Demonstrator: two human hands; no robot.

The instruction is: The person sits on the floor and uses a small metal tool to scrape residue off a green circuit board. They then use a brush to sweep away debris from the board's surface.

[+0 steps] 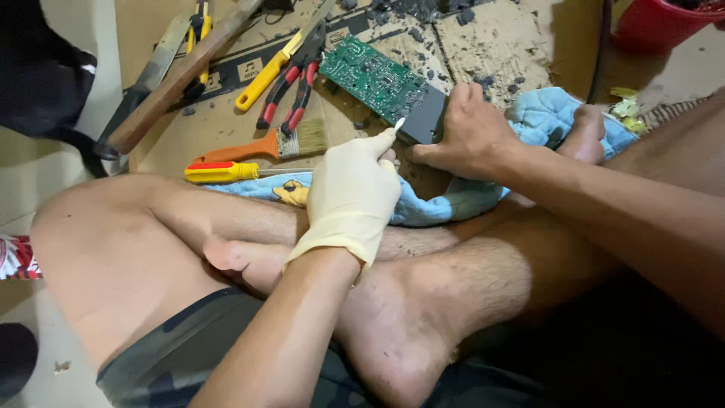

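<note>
My left hand [351, 198] wears a cream latex glove and pinches a small white swab, its tip touching the near edge of a green circuit board [374, 75]. My right hand [472, 128], bare, grips the board's dark near end and holds it tilted on a light blue cloth [544, 117]. I sit cross-legged on the floor, and both hands work above my shins.
On the cardboard sheet [491, 45] lie a paintbrush with an orange handle [260, 145], a red and yellow screwdriver [226, 171], red-handled pliers [294, 87], a yellow-handled tool [264, 75], a wooden handle [177, 75] and dark debris. A red tub [664, 23] stands at the top right.
</note>
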